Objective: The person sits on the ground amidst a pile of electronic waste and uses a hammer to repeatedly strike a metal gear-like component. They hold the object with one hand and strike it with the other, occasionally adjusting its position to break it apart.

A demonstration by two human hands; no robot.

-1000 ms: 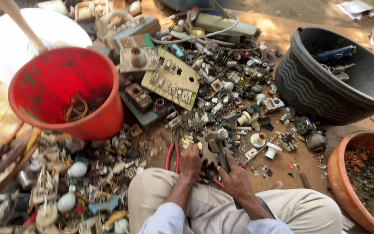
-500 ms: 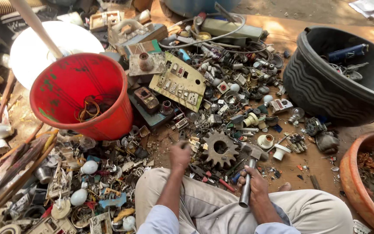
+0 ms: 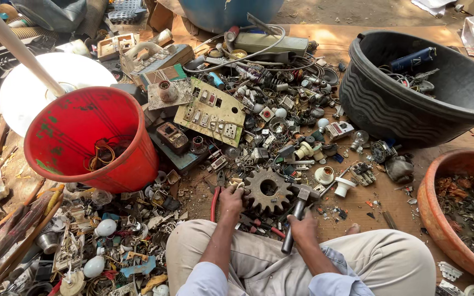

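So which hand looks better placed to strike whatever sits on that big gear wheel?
Probably the right hand: it grips the hammer by its handle, head beside the gear wheel. The left hand rests at the gear's edge, apparently steadying a small part too tiny to identify.

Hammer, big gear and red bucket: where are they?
hammer (image 3: pixel 296 211): head view, on its dark handle, held by the right hand (image 3: pixel 304 229).
gear (image 3: pixel 268 188): head view, on its toothed face.
red bucket (image 3: pixel 133 164): head view, on its outer wall.

Gear (image 3: pixel 268 189) between bucket (image 3: pixel 91 137) (left) and tub (image 3: pixel 412 104)
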